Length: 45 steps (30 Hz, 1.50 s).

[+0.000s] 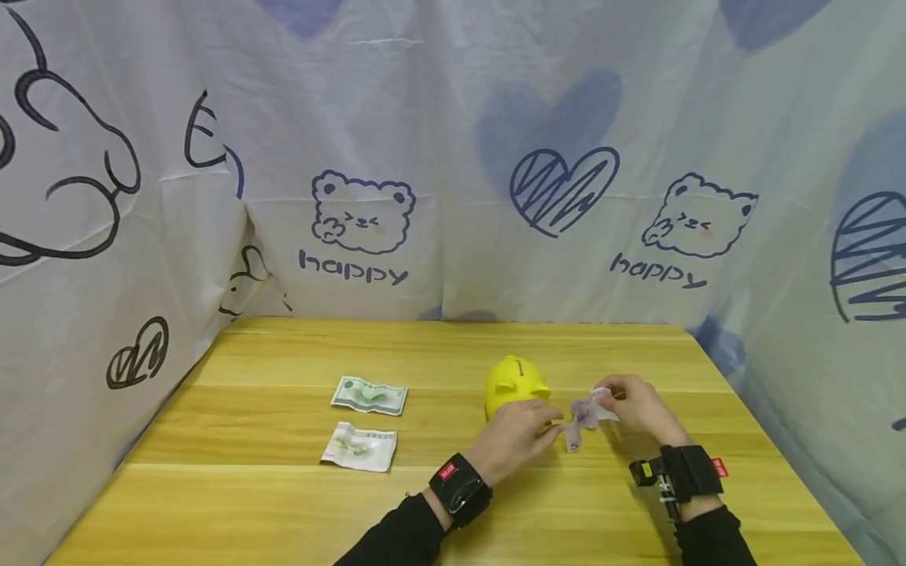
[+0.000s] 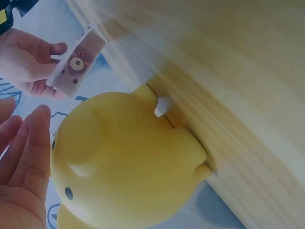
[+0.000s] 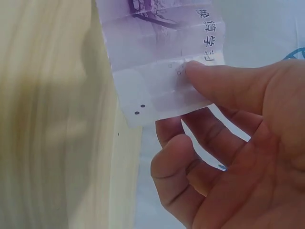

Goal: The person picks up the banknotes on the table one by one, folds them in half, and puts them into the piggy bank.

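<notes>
My right hand (image 1: 640, 405) pinches one end of a creased purple banknote (image 1: 584, 412) between thumb and fingers. In the right wrist view the thumb lies on the printed face of the note (image 3: 162, 52), which has fold lines across it. My left hand (image 1: 519, 436) is just left of the note, in front of a yellow piggy bank (image 1: 511, 379) with a slot on top. Its fingers (image 2: 34, 148) are extended beside the piggy bank in the left wrist view, with nothing between them.
Two more creased banknotes lie on the wooden table (image 1: 248, 503) to the left: a green one (image 1: 382, 401) farther back and a pale one (image 1: 378, 452) nearer. A printed cloth (image 1: 439, 118) hangs behind the table and along both sides.
</notes>
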### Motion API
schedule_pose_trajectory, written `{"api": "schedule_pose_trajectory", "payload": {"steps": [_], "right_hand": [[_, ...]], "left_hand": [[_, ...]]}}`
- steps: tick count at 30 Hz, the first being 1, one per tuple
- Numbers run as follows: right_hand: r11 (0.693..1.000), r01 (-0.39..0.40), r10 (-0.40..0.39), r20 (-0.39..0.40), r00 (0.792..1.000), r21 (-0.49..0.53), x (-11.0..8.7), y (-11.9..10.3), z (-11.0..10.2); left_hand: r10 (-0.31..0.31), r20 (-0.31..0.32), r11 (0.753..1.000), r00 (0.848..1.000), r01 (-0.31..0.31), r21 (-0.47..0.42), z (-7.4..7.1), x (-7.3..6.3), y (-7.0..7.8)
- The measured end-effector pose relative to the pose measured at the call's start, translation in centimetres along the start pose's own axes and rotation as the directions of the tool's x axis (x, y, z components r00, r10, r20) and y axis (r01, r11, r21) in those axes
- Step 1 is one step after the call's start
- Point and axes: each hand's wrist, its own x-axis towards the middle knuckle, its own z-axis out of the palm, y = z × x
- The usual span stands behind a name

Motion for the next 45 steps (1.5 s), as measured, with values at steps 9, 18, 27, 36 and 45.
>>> {"api": "schedule_pose_trajectory", "payload": {"steps": [9,18,27,36,45], "right_hand": [[1.0,0.011,-0.012,0.02,1.0,0.029,0.0,-0.5,-0.1],[0.997,0.056,-0.058,0.05,0.997,0.048,0.0,-1.3,-0.8],[0.995,0.046,-0.052,0.071,0.996,0.09,0.1,-1.6,-1.4],[0.99,0.086,-0.093,0.061,0.994,0.108,0.0,-2.8,-1.9],[0.986,0.066,-0.082,0.105,0.991,0.151,-0.5,-3.6,-1.5]], "left_hand": [[-0.017,-0.014,1.0,1.0,0.017,-0.006,0.2,-0.2,0.1],[-0.042,-0.007,0.999,0.999,0.042,0.014,0.2,-0.3,0.1],[-0.068,-0.036,0.997,0.997,0.069,0.023,0.1,-0.2,0.2],[-0.102,-0.076,0.995,0.992,0.101,-0.015,-0.1,-0.1,0.1],[-0.108,-0.077,0.993,0.991,0.104,-0.055,0.0,-0.3,0.3]]}}
